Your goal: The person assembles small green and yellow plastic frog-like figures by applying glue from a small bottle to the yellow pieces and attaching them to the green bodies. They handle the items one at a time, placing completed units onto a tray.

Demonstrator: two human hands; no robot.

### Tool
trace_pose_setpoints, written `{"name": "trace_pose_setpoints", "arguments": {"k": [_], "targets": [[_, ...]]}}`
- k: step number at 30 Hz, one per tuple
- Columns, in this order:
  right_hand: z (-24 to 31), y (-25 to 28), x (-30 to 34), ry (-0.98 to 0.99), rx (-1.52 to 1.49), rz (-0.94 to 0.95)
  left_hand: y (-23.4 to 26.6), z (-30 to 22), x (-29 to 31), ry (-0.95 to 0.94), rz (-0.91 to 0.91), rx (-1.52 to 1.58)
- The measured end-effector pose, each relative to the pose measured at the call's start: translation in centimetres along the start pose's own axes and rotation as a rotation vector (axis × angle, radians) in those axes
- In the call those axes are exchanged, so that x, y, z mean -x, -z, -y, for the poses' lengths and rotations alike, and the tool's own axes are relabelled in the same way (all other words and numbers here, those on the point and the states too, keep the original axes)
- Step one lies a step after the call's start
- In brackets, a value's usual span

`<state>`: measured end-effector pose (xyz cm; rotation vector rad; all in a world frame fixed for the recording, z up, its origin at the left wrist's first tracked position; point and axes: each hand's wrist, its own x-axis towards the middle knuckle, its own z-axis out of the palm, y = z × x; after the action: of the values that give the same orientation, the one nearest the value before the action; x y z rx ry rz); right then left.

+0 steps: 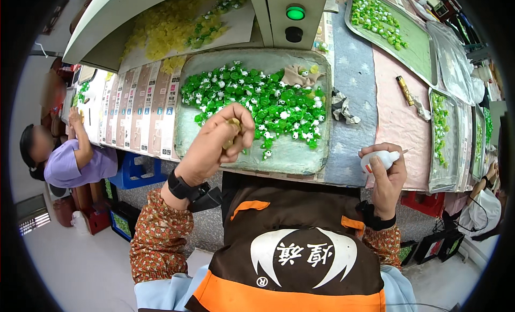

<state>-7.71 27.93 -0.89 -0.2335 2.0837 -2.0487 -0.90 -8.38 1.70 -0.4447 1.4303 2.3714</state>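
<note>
White plastic squeeze bottle with a thin needle tip (pixel 385 157) sits in the grasp of a worker's right hand (pixel 387 178), right of centre in the frame, its tip pointing right above a pale pink cloth (pixel 399 119). Near the middle, the left hand (pixel 212 143) hangs over the lower left of a shallow pale-green tray (pixel 292 163), its fingers curled around small yellowish pieces (pixel 232 130), partly hidden. Glossy green and white beads (pixel 292 105) crowd the tray, with a crumpled beige cloth (pixel 300 76) at its upper right. Beside the tray, a patterned blue cloth (pixel 348 49) covers part of the counter (pixel 142 108); a gold tube (pixel 404 91) lies farther right. At upper centre, a round green button (pixel 295 12) glows on a cream machine housing (pixel 273 30), beside heaped translucent yellow pieces (pixel 161 35). At far left sits another person in a purple top (pixel 80 164).
</note>
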Motion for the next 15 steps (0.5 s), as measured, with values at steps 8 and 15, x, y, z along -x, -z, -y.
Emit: {"name": "trace_pose_setpoints", "arguments": {"k": [8,15], "targets": [[-2.2,0.2,-0.1,0.026,0.001,-0.008,-5.1,-1.1,-9.8,-0.525,-0.096,-1.112],[-3.5,0.8,0.2,0.062,-0.112,-0.011,-7.2,0.0,-12.4,-0.501,-0.133,-1.795]]}}
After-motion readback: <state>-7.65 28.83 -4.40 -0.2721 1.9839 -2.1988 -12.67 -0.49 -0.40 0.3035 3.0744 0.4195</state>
